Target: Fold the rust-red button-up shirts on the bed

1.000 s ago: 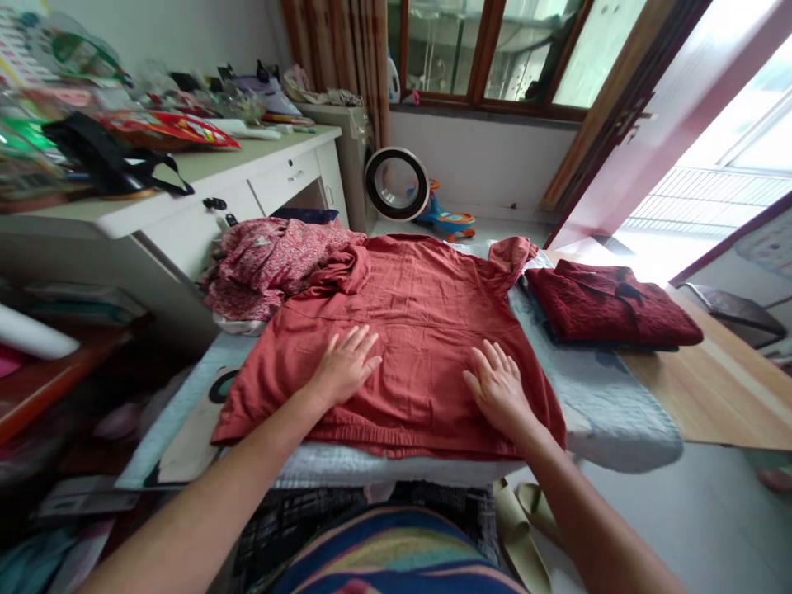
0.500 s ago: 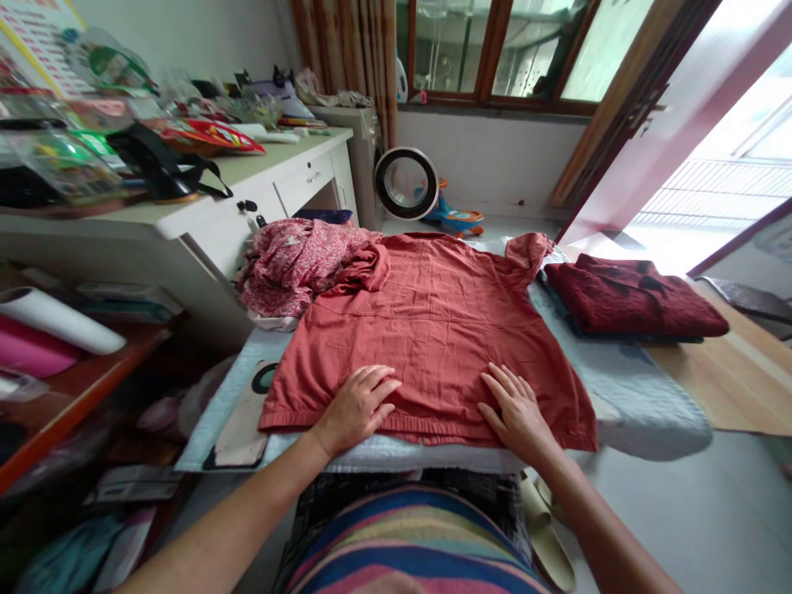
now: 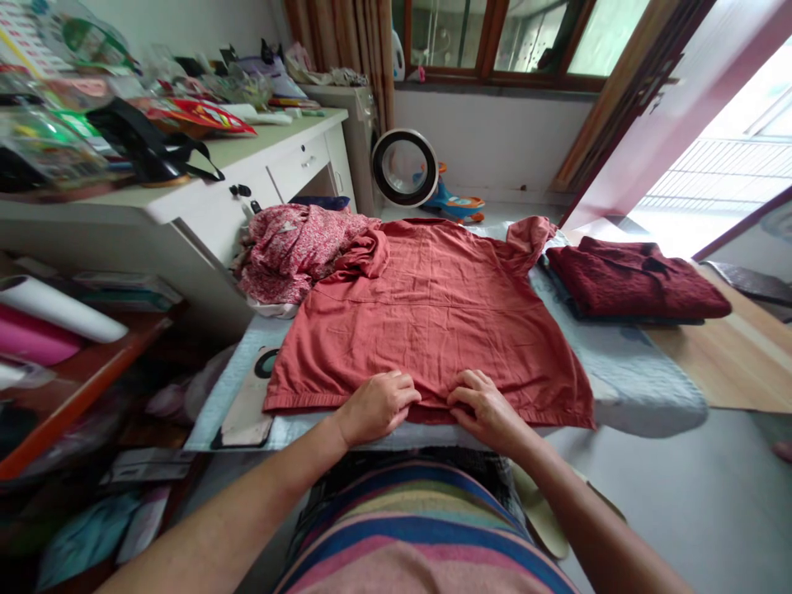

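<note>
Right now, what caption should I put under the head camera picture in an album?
Left fingers and right fingers curl at the near edge of a spread red garment, pink cloth heaped beside it.

I have open air above the shirt [image 3: 433, 330], where I could pass from its hem up to the far edge. Between the left hand [image 3: 379, 406] and the right hand [image 3: 486, 406] I see only a narrow gap, crossed by the hem. To the left, the pink bundle [image 3: 281, 256] crowds the sleeve and blocks a low sweep; the desk [image 3: 281, 136] rises behind it. The pale pad [image 3: 247, 422] lies flat, so I could skim over it. On my right, a bare strip of blue cover [image 3: 637, 379] gives room until the dark red stack [image 3: 637, 280]. The striped torso [image 3: 426, 528] limits the near side.
</note>
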Demonstrator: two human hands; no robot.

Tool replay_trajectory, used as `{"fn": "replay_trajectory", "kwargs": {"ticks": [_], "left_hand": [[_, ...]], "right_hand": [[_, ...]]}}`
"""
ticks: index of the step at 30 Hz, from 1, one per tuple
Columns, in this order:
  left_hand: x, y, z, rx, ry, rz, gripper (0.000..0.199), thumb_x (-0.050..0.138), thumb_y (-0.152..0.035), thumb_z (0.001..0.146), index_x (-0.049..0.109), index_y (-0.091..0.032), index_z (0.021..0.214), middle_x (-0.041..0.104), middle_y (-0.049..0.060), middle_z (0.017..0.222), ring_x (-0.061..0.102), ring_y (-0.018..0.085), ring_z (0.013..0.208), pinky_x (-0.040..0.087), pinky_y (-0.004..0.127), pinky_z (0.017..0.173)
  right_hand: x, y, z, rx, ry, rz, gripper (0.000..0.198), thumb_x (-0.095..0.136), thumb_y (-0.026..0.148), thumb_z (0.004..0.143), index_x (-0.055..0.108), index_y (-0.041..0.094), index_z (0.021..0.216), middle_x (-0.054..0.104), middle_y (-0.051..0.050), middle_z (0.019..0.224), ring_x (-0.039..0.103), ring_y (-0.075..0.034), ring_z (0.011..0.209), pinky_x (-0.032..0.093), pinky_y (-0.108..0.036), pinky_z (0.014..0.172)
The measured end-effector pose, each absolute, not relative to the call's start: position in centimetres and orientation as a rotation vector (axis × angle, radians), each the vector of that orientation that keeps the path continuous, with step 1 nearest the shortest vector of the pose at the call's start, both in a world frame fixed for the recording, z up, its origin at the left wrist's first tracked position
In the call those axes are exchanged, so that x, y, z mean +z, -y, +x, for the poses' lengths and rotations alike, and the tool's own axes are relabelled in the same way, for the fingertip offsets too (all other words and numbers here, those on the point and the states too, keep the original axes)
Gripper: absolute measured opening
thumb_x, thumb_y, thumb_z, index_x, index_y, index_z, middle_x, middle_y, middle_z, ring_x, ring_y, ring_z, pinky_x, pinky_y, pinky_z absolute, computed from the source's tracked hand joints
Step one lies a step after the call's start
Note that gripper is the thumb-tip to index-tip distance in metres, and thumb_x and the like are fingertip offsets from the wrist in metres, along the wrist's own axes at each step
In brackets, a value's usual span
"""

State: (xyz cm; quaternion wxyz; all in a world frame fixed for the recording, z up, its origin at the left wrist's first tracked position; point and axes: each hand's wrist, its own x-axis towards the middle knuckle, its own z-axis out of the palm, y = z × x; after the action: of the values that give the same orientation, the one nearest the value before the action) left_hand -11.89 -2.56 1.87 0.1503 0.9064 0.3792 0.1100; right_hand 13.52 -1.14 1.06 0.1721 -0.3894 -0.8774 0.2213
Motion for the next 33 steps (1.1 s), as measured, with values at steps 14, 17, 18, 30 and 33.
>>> {"fn": "replay_trajectory", "kwargs": {"ticks": [14, 17, 18, 30, 33], "left_hand": [[1.7, 5.1, -12.6, 0.332, -1.128, 2.579, 0.013, 0.055, -0.021, 0.088, 0.061, -0.021, 0.099, 0.058, 0.005, 0.097, 0.052, 0.019, 0.093, 0.044, 0.031, 0.082], [1.4, 4.9, -13.6, 0.437, -1.222, 2.455, 0.015, 0.050, -0.029, 0.095, 0.062, -0.021, 0.095, 0.059, 0.005, 0.096, 0.054, 0.019, 0.092, 0.044, 0.031, 0.084], [1.3, 4.8, -14.0, 0.443, -1.287, 2.413, 0.019, 0.046, -0.029, 0.096, 0.062, -0.020, 0.092, 0.060, 0.004, 0.094, 0.055, 0.018, 0.091, 0.044, 0.031, 0.083], [4.4, -1.8, -14.2, 0.154, -1.651, 2.520, 0.014, 0.050, -0.026, 0.092, 0.062, -0.020, 0.091, 0.066, 0.007, 0.097, 0.063, 0.022, 0.093, 0.049, 0.035, 0.083], [3.1, -6.3, -13.7, 0.343, -1.719, 2.647, 0.029, 0.053, -0.034, 0.092, 0.061, -0.019, 0.115, 0.057, 0.012, 0.132, 0.052, 0.027, 0.123, 0.040, 0.043, 0.106]], "right_hand": [[1.2, 3.1, 14.7, 0.669, 2.322, -1.158, 0.022, 0.051, 0.027, 0.094, 0.071, 0.021, 0.089, 0.063, -0.008, 0.101, 0.058, -0.019, 0.096, 0.048, -0.033, 0.088], [0.4, 2.0, 15.4, 0.477, 2.298, -1.267, 0.026, 0.048, 0.027, 0.093, 0.068, 0.019, 0.109, 0.061, -0.012, 0.123, 0.055, -0.023, 0.116, 0.045, -0.038, 0.100], [0.2, 1.7, 15.8, 0.406, 2.326, -1.310, 0.031, 0.050, 0.028, 0.092, 0.065, 0.019, 0.118, 0.057, -0.013, 0.133, 0.050, -0.025, 0.126, 0.041, -0.042, 0.105], [4.1, -7.6, 15.3, 0.230, 2.553, -1.525, 0.024, 0.045, 0.028, 0.094, 0.068, 0.019, 0.096, 0.071, -0.009, 0.100, 0.066, -0.021, 0.095, 0.047, -0.032, 0.089], [3.4, -11.5, 10.8, 0.208, 2.483, -1.391, 0.040, 0.046, 0.031, 0.095, 0.056, 0.017, 0.131, 0.054, -0.012, 0.141, 0.048, -0.023, 0.131, 0.038, -0.035, 0.107]]}}
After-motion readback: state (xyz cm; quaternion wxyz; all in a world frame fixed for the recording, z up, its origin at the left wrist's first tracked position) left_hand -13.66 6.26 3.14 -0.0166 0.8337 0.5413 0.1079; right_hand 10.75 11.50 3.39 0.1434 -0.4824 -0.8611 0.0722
